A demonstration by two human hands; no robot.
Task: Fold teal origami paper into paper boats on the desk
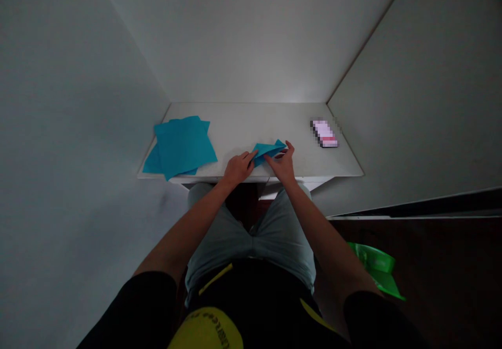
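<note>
A partly folded piece of blue paper (268,151) is between my two hands near the front edge of the white table (251,121). My left hand (239,168) grips its left end, fingers pressed together. At the paper's right end, my right hand (284,164) pinches it, with the thumb on the near side and the fingers curled around the far side. One pointed corner sticks up at the upper right. Parts of the paper's lower edge are hidden by my fingers.
Several blue square sheets (184,146) lie in an uneven stack on the table's left. A phone (324,133), blurred, lies at the right. Walls enclose the table's back and both sides. A green plastic object (376,268) is low at the right, by the dark floor.
</note>
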